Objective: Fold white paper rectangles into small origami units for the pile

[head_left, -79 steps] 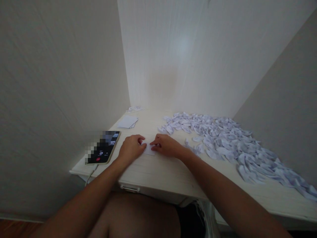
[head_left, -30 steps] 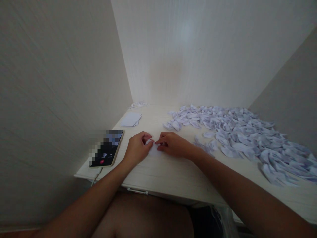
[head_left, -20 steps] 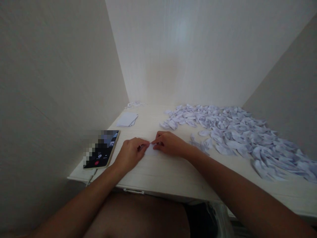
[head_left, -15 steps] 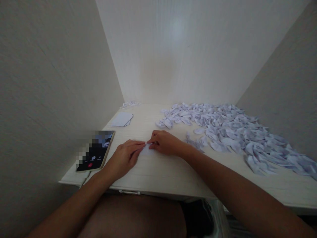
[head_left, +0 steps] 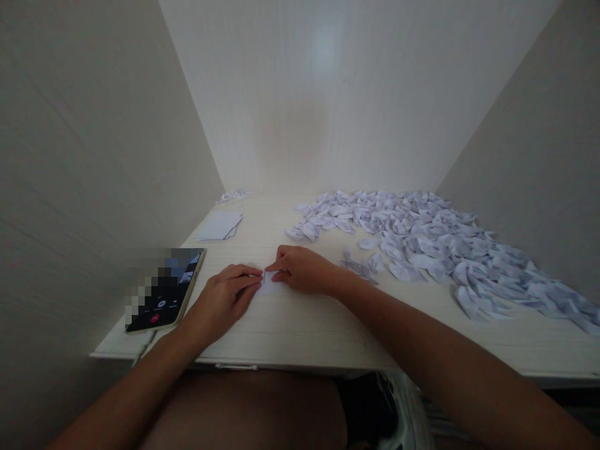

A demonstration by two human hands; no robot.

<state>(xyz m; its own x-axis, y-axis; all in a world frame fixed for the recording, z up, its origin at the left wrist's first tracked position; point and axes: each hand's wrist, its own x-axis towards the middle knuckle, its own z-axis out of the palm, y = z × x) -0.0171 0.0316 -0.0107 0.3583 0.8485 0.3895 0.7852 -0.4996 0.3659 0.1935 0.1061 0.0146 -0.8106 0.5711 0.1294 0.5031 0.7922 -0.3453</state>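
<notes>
A small white paper piece lies on the pale wooden desk between both hands. My left hand rests flat with its fingers stretched toward the paper's left edge, touching it. My right hand has its fingers curled and pressed down on the paper's right side, pinching its edge. Most of the paper is hidden beneath the fingers.
A big heap of folded white paper pieces covers the desk's right half. A phone with a lit screen lies at the left, a cable hanging off the edge. A stack of paper sheets sits farther back. Walls enclose three sides.
My left hand went from a curled pinch to fingers stretched flat along the paper. The right hand stayed pressed on it. The view shifted left.
</notes>
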